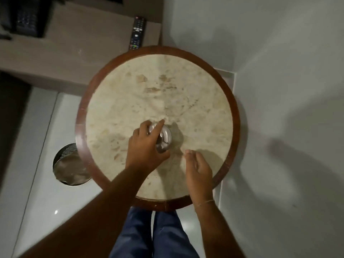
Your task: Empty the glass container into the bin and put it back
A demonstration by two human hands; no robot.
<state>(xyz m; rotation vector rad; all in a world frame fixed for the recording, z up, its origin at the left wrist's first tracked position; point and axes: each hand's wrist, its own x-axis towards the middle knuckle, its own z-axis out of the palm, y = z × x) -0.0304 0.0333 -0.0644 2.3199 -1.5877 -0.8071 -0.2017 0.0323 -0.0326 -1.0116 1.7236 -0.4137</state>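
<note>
A small clear glass container (164,139) with pale scraps inside stands near the middle of the round marble-topped table (204,101). My left hand (145,146) wraps around it from the left, index finger across its rim. My right hand (198,168) hovers just to the right of the glass, fingers loosely apart, holding nothing. The round metal mesh bin (69,164) stands on the floor at the table's left edge, partly hidden under the tabletop, with a liner inside.
A black remote control (137,32) lies on a beige counter beyond the table. White walls close in on the right. Light floor tiles run left of the table around the bin. My legs in blue trousers (149,233) stand at the table's near edge.
</note>
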